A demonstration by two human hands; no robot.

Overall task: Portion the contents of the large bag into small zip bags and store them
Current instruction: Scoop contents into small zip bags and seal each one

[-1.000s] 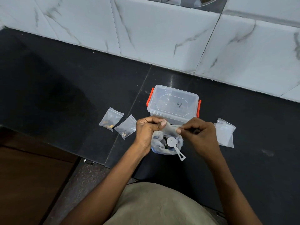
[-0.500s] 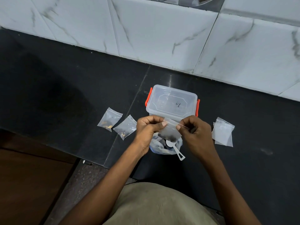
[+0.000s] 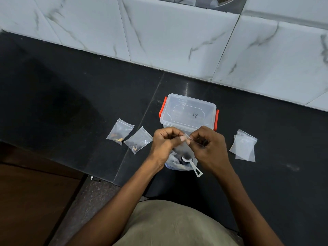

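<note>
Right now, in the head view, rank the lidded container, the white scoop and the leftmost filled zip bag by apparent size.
1. Lidded container, clearly largest.
2. Leftmost filled zip bag.
3. White scoop, smallest showing, though its bowl is partly hidden.

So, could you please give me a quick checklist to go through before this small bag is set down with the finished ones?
1. Small zip bag held by both hands: ok; left hand and right hand pinch its top edge.
2. Zip strip sealed across its whole width: cannot tell; the fingers cover it.
3. Bag has contents: ok; dark matter shows at its bottom.
4. Room beside the two filled bags: ok; bare counter around them.
5. Scoop parked: ok; resting in the large bag.
6. Storage box ready to receive bags: not ok; lid on.
</note>
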